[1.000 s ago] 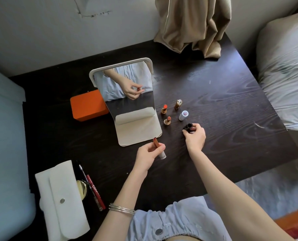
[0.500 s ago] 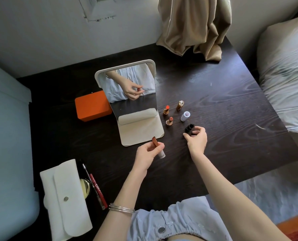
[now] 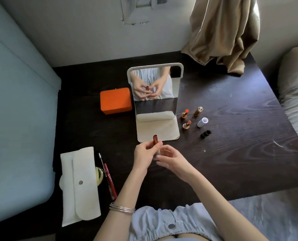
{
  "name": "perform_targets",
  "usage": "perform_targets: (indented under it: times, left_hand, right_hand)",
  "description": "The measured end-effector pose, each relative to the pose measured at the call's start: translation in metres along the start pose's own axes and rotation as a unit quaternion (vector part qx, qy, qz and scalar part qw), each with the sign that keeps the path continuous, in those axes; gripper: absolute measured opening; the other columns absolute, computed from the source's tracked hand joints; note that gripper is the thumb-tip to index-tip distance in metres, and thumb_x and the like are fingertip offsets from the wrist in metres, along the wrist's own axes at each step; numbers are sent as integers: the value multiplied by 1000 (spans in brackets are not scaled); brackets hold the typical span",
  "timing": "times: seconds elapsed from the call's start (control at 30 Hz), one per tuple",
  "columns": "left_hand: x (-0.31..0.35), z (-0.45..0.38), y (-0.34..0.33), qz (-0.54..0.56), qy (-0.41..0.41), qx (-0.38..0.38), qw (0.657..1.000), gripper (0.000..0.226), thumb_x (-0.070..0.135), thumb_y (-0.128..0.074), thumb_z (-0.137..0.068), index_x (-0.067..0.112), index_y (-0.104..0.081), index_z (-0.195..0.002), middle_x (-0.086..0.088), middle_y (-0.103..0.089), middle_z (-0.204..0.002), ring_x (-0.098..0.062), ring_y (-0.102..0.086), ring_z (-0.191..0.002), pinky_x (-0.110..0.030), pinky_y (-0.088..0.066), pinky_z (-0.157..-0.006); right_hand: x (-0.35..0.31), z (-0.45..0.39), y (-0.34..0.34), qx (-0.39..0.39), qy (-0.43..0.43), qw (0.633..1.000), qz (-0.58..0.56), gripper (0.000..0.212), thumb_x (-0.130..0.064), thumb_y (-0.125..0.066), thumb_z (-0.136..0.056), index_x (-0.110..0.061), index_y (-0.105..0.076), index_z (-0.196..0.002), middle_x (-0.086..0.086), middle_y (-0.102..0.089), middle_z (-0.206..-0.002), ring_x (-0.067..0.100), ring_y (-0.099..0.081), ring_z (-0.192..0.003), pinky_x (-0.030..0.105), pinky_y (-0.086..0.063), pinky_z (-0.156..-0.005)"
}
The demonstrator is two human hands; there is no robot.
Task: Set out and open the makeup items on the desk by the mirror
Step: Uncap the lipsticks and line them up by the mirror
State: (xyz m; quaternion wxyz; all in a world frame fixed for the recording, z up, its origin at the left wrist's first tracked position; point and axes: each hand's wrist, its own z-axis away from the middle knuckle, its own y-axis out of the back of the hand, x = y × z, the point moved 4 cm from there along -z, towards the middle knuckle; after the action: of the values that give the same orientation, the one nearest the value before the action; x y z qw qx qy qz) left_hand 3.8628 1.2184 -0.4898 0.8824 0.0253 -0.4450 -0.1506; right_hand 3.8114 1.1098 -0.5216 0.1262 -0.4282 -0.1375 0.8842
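Holding an open lipstick [image 3: 155, 143] above the worktop [image 3: 231, 153], just before the mirror [image 3: 155, 87]: left hand [image 3: 144, 155] grips its barrel, right hand [image 3: 170, 159] pinches the base. Two open lipsticks [image 3: 185, 113], gold cap [image 3: 198, 111], white cap [image 3: 202, 122] and black cap [image 3: 206, 133] stand right of the mirror, untouched.

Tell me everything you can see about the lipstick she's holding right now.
The lipstick is a slim, uncapped tube with a reddish-brown bullet extended at the top and a pale, whitish base. It is held roughly upright above the desk, just in front of the mirror's foot. The left hand grips its middle; the right hand's fingers touch its base. The mirror reflects it.
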Motion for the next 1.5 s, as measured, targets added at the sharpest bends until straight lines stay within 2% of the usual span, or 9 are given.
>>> perform_targets:
  times: [0.17, 0.43, 0.53, 0.63, 0.77, 0.97, 1.1, 1.27, 1.5]
  left_hand:
    - [2, 8, 14, 43, -20, 2, 999, 27, 23, -68, -85, 14, -70, -111, 4, -69, -98, -1, -59, -87, -9, -41, -66]
    - [-1, 11, 29, 47, -40, 4, 998, 41, 14, -75, -79, 22, -62, -117, 4, -66, -94, -6, -62, -91, -9, -43, -62]
    - [1, 11, 31, 50, -59, 6, 997, 47, 13, -75, -78, 21, -60, -121, -1, -69, -96, -10, -65, -92, -11, -46, -65]
    - [4, 11, 33, 62, -77, 13, 995, 44, 13, -76, -78, 20, -60, -118, -2, -69, -94, -10, -66, -90, -9, -49, -61]
    - [3, 13, 32, 45, -91, 16, 995, 44, 14, -77, -76, 22, -61, -116, -5, -68, -93, -13, -66, -89, -12, -51, -63]
    - [2, 13, 35, 57, -91, 24, 994, 42, 15, -77, -76, 21, -62, -114, -5, -69, -92, -14, -67, -90, -10, -51, -62]
    - [0, 14, 33, 53, -92, 16, 994, 42, 14, -77, -76, 20, -62, -115, -7, -69, -93, -16, -67, -91, -19, -53, -70]
    - [1, 13, 32, 47, -96, 18, 994, 42, 17, -77, -76, 21, -62, -115, -5, -68, -92, -14, -66, -91, -13, -48, -67]
    - [0, 13, 32, 37, -103, 21, 994, 39, 17, -76, -77, 21, -63, -114, -7, -67, -94, -16, -65, -92, -17, -51, -70]
  right_hand:
    - [-4, -1, -14, 34, 41, 994, 97, 19, -14, -68, -85, -9, -58, -100, 1, -66, -92, 11, -62, -85, 25, -50, -76]
    - [1, 8, -18, 3, 33, 992, 118, 19, -18, -62, -90, -13, -64, -108, 10, -67, -109, 21, -63, -105, 31, -52, -92]
    - [1, 12, -21, -4, 37, 995, 92, 23, -23, -58, -91, -19, -64, -113, 3, -68, -113, 18, -60, -114, 33, -49, -97]
    - [3, 13, -23, -15, 23, 1000, -8, 36, -29, -53, -90, -17, -57, -123, 7, -66, -116, 20, -61, -114, 34, -49, -92]
    - [5, 12, -26, -14, 28, 997, -71, 39, -27, -64, -84, -12, -57, -119, 8, -67, -110, 22, -63, -109, 35, -50, -89]
    - [5, 11, -32, 0, 29, 995, -91, 40, -31, -53, -86, -12, -55, -120, 8, -68, -105, 20, -66, -100, 32, -53, -85]
    - [5, 12, -30, -3, 26, 995, -97, 45, -27, -58, -84, -10, -52, -126, 12, -64, -120, 27, -61, -113, 36, -50, -92]
    - [5, 13, -31, -9, 21, 996, -89, 40, -33, -52, -87, -11, -55, -120, 10, -66, -108, 22, -64, -103, 32, -51, -87]
    - [5, 15, -25, -9, 22, 997, -68, 40, -22, -60, -84, -11, -55, -123, 12, -63, -119, 23, -64, -108, 31, -52, -87]
